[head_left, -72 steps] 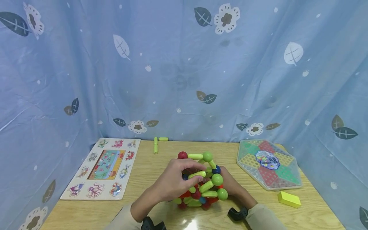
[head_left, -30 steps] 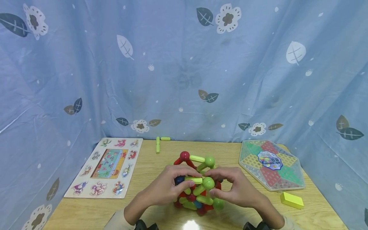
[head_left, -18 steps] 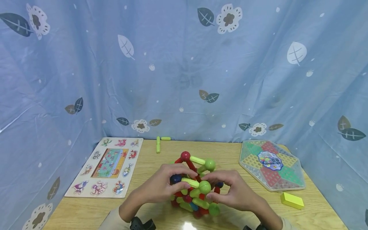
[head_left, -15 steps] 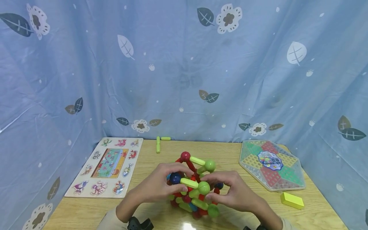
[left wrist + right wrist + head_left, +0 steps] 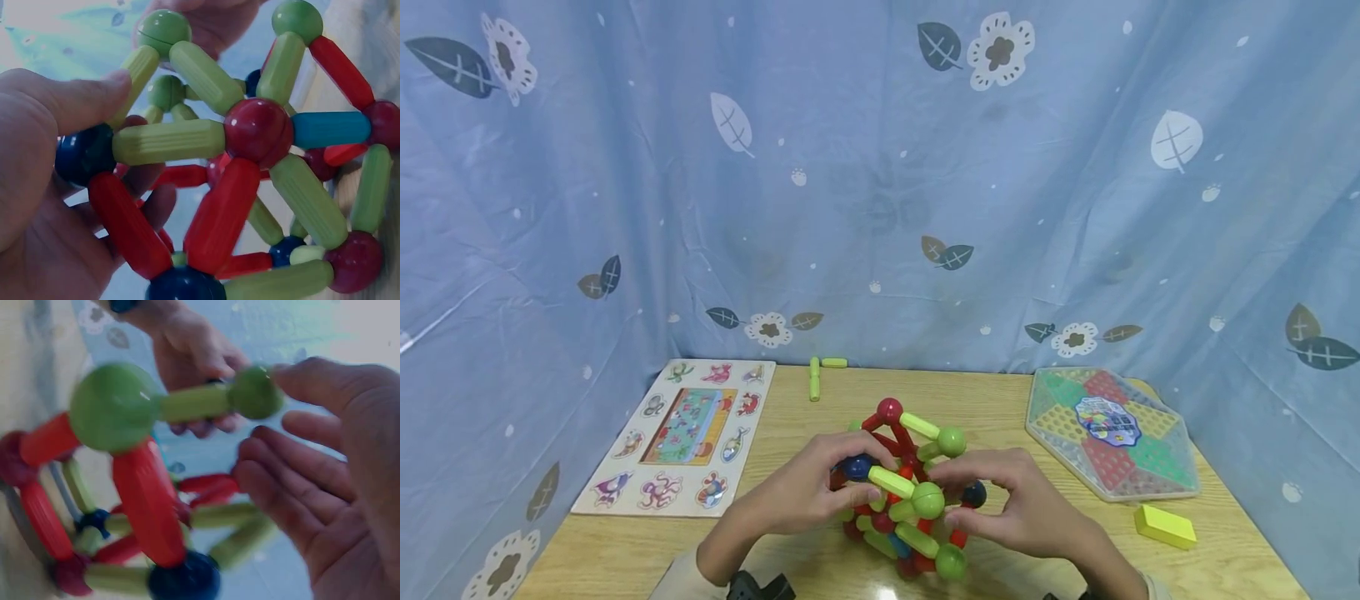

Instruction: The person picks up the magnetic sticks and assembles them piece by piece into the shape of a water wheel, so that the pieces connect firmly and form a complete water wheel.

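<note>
A ball-and-stick magnetic toy structure (image 5: 917, 546) of red, yellow-green and blue pieces stands on the table between both hands. At its left corner, my left hand (image 5: 797, 492) grips a dark blue ball (image 5: 86, 153). Its thumb lies along a yellow-green rod (image 5: 139, 78) joined to that ball, with the other fingers behind. This rod ends at a green ball (image 5: 928, 500). My right hand (image 5: 1018, 508) is just right of the green ball, fingers loosely bent and spread from the thumb. In the right wrist view the thumb tip overlaps the ball's edge; contact is unclear.
Several loose yellow-green rods (image 5: 815, 379) lie near the back curtain. An animal puzzle board (image 5: 591, 500) is at the left. To the right sit a hexagonal game board (image 5: 1108, 458) and a yellow block (image 5: 1165, 527).
My right hand came from behind the structure to its front right, round the green ball, then loosened. My left hand moved left and nearer, drawing the blue ball, rod and green ball along.
</note>
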Demonstrator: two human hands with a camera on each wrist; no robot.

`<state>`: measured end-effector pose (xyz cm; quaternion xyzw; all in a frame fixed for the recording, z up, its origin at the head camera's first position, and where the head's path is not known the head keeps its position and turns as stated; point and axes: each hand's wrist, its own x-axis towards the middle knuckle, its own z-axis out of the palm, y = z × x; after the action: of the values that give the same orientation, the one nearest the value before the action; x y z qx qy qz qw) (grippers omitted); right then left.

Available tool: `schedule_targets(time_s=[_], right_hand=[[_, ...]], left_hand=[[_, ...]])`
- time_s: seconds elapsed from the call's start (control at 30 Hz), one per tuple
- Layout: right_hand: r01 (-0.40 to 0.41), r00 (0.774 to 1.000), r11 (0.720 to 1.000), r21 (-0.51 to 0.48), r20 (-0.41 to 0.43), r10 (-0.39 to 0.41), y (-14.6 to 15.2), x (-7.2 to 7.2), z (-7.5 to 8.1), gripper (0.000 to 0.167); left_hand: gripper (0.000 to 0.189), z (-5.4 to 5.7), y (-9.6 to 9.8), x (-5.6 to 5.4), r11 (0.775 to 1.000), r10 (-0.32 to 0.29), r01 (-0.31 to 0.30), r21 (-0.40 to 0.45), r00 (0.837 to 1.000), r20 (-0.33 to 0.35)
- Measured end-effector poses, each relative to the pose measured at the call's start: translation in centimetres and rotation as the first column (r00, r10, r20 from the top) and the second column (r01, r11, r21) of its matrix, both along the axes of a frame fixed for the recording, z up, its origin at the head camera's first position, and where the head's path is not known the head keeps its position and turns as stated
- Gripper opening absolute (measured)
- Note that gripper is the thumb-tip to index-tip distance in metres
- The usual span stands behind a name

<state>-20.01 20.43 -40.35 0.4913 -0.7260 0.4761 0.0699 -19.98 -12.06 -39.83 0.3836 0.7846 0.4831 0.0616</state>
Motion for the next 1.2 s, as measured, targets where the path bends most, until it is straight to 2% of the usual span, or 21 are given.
schedule_targets(time_s=[0.07,0.17,0.23,0.3,0.37,0.4,0.47,0.5,0.57,0.6,0.67,0.73,0.83,0.97,1.07,1.13,1.2], right_hand=[[0.042,0.999,0.998,-0.041,0.005,-0.042,0.8,-0.7,-0.1,0.043],[0.193,0.978,0.981,-0.038,0.086,-0.189,2.4,-1.3,-0.6,0.041],[0.289,0.947,0.957,0.031,0.141,-0.29,3.7,-1.3,-1.0,0.04],[0.333,0.922,0.935,0.124,0.163,-0.35,4.7,-1.0,-1.4,0.036],[0.322,0.912,0.922,0.216,0.191,-0.363,5.3,-0.7,-1.8,0.033],[0.302,0.91,0.918,0.258,0.208,-0.358,5.3,-0.7,-1.9,0.033],[0.254,0.904,0.914,0.315,0.259,-0.341,5.1,-0.8,-2.2,0.033],[0.232,0.897,0.916,0.326,0.292,-0.331,4.9,-0.8,-2.3,0.033],[0.203,0.891,0.925,0.321,0.332,-0.311,4.3,-1.1,-2.7,0.03],[0.195,0.886,0.931,0.31,0.351,-0.302,3.9,-1.4,-2.9,0.029],[0.187,0.881,0.94,0.284,0.374,-0.288,3.2,-1.9,-3.3,0.027],[0.177,0.879,0.948,0.264,0.392,-0.273,2.5,-2.7,-3.7,0.026],[0.135,0.864,0.961,0.24,0.446,-0.233,1.5,-4.0,-4.4,0.028],[0.018,0.845,0.985,0.171,0.524,-0.106,0.1,-6.2,-5.4,0.029],[-0.036,0.825,0.996,0.084,0.565,-0.018,-1.3,-8.8,-6.2,0.029],[-0.019,0.818,0.999,0.033,0.575,-0.004,-2.5,-11.0,-6.8,0.031],[0.036,0.815,0.999,0.011,0.579,-0.035,-3.8,-13.2,-7.4,0.032]], left_hand=[[0.033,-0.2,-0.3,0.3,0.999,0.041,-0.04,0.015,0.999,-0.011],[0.043,-0.9,-1.0,0.5,0.99,0.112,-0.107,0.092,0.992,-0.049],[0.042,-1.7,-1.5,0.4,0.971,0.164,-0.152,0.187,0.985,-0.056],[0.035,-2.6,-2.0,-0.2,0.937,0.231,-0.212,0.277,0.972,-0.038],[0.03,-3.3,-2.2,-1.0,0.892,0.3,-0.3,0.337,0.952,0.053],[0.029,-3.6,-2.3,-1.5,0.872,0.334,-0.352,0.341,0.936,0.114],[0.032,-4.3,-2.2,-2.7,0.85,0.348,-0.419,0.318,0.901,0.259],[0.036,-4.7,-2.1,-3.2,0.85,0.334,-0.435,0.296,0.881,0.337],[0.042,-5.5,-1.9,-4.0,0.87,0.288,-0.427,0.246,0.846,0.448],[0.045,-5.8,-1.7,-4.3,0.884,0.254,-0.406,0.232,0.834,0.489],[0.05,-6.5,-1.6,-4.6,0.904,0.21,-0.37,0.213,0.82,0.532],[0.052,-7.1,-1.8,-4.6,0.91,0.187,-0.351,0.222,0.823,0.537],[0.052,-7.8,-2.6,-4.1,0.89,0.183,-0.369,0.268,0.828,0.53],[0.045,-8.9,-4.3,-3.0,0.865,0.181,-0.399,0.306,0.815,0.55],[0.04,-9.6,-5.5,-2.0,0.854,0.132,-0.383,0.353,0.815,0.564],[0.041,-10.1,-6.1,-1.5,0.839,0.078,-0.354,0.412,0.829,0.553],[0.044,-10.5,-6.4,-1.1,0.818,0.044,-0.339,0.464,0.842,0.538]])
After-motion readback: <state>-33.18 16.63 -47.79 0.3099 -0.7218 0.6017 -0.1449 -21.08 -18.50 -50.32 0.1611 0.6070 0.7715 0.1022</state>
